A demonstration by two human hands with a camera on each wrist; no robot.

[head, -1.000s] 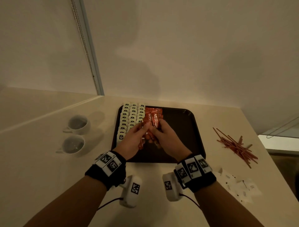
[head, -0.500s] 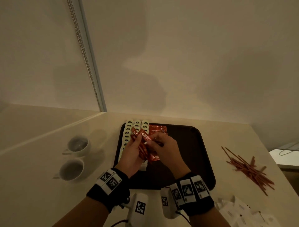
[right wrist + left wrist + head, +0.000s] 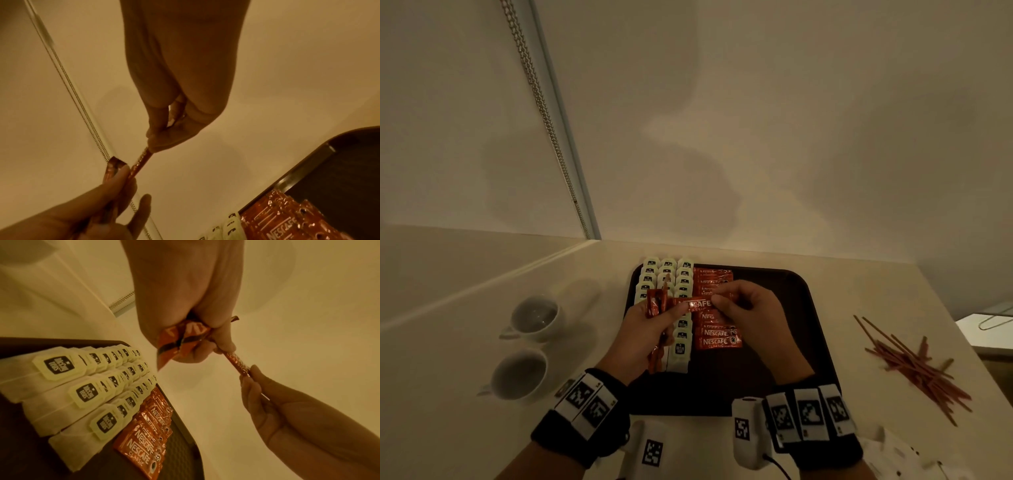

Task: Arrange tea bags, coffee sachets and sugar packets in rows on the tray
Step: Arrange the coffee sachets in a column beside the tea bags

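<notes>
Red and shiny, one coffee sachet (image 3: 693, 304) is stretched flat between two hands above the tray (image 3: 784, 308). The right hand (image 3: 748, 308) pinches its right end between thumb and fingertips, with the other fingers curled in. The left hand (image 3: 650, 329) pinches the other end with its thumb on top. That hand also grips a small bunch of sachets (image 3: 655, 305), which stick out past its fingers at the top and below the palm. From the left wrist view the bunch of sachets (image 3: 180, 340) is squeezed in the curled fingers, and the single sachet (image 3: 236, 363) shows edge-on, running to the right hand (image 3: 273, 404).

Under the hands, a row of coffee sachets (image 3: 717, 337) lies on the tray, each one overlapping the next. Just to its left sit three rows of tea bags (image 3: 667, 274) with pale tags, packed close and reaching the far left edge of the tray. The right half of the tray is bare dark floor, up to its raised rim.

The tray rests on a pale table (image 3: 859, 291) near the wall. Two white cups (image 3: 527, 342) stand well to the left of it. A heap of thin red sticks (image 3: 914, 363) lies well to the right. White sugar packets (image 3: 893, 452) lie near the table's front right corner, off the tray.
</notes>
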